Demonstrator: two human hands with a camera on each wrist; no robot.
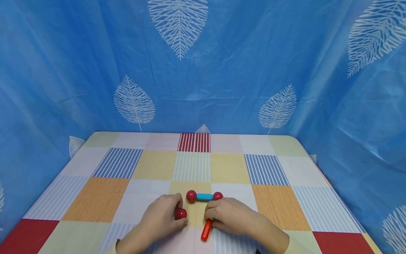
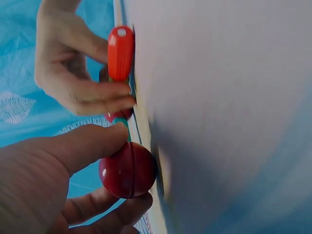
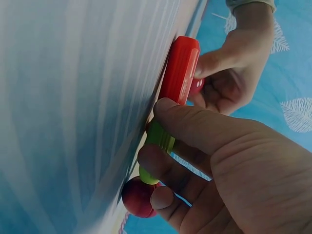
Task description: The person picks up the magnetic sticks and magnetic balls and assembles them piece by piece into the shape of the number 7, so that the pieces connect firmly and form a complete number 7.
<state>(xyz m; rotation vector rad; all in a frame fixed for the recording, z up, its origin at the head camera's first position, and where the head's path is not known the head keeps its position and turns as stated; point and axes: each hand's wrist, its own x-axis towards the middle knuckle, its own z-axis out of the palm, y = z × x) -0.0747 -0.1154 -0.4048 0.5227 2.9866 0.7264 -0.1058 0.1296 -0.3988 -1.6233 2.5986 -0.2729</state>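
Observation:
My left hand (image 1: pixel 165 213) holds a glossy red ball (image 2: pixel 127 169) between thumb and fingers, low at the tabletop. Just to the right, my right hand (image 1: pixel 229 215) pinches a green toy rod (image 3: pixel 160 138), mostly hidden from the head view. A red rod (image 1: pixel 206 230) sticks out from under the right fingers toward me; how it meets the green one is covered by the thumb. Beyond the hands lies a blue rod (image 1: pixel 204 197) with a red ball (image 1: pixel 191 196) at its left end and another red ball (image 1: pixel 217 195) at its right end, by my right knuckles.
A patchwork-patterned cloth (image 1: pixel 152 165) covers the table. Blue curtains (image 1: pixel 203 88) with white leaf prints hang along the far edge and both sides.

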